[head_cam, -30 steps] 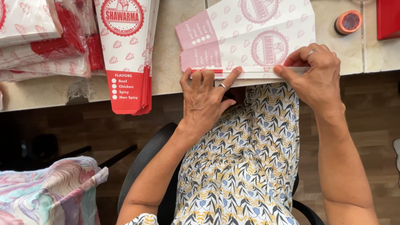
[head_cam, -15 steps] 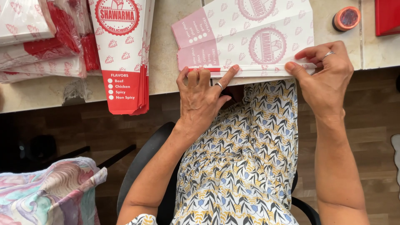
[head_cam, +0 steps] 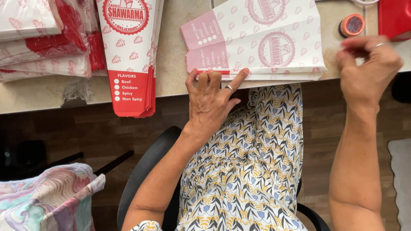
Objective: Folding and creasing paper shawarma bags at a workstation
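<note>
A stack of flat white and pink printed paper bags (head_cam: 257, 47) lies at the near edge of the beige counter (head_cam: 171, 51). My left hand (head_cam: 212, 100) presses its fingertips on the stack's near edge, a ring on one finger. My right hand (head_cam: 368, 68) hovers off to the right of the stack, fingers curled together with nothing visibly in them, just below a small round orange-lidded pot (head_cam: 352, 25).
A pile of red and white printed bags (head_cam: 130, 51) hangs over the counter edge at left, with more bag bundles (head_cam: 38, 38) further left. A red box (head_cam: 396, 17) sits at top right. Patterned cloth (head_cam: 47, 201) lies at bottom left, beside my black chair (head_cam: 147, 171).
My right hand has let go of the stack's right corner and moved right and up toward the orange-lidded pot. My left hand has stayed on the stack.
</note>
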